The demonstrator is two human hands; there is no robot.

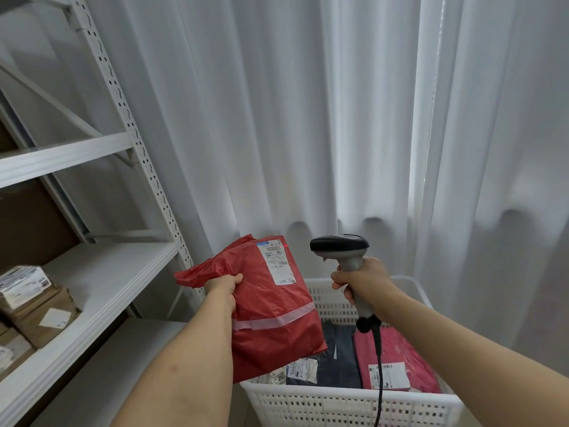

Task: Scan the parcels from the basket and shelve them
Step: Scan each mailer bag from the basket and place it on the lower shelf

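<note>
My left hand (222, 288) grips a red plastic parcel (271, 309) by its left edge and holds it up over the left end of the white basket (338, 405). A white shipping label (277, 261) faces me near the parcel's top, with a small red light spot at its upper right corner. My right hand (365, 283) grips the grey handle of a barcode scanner (338, 246); its black head points left at the label. The scanner's cable hangs down into the basket. Inside lie a dark parcel (338, 355) and a pink parcel (397, 362).
A white metal shelf unit (101, 282) stands at the left, with brown cardboard boxes (37, 306) on its lower board. White curtains (308, 118) hang behind the basket.
</note>
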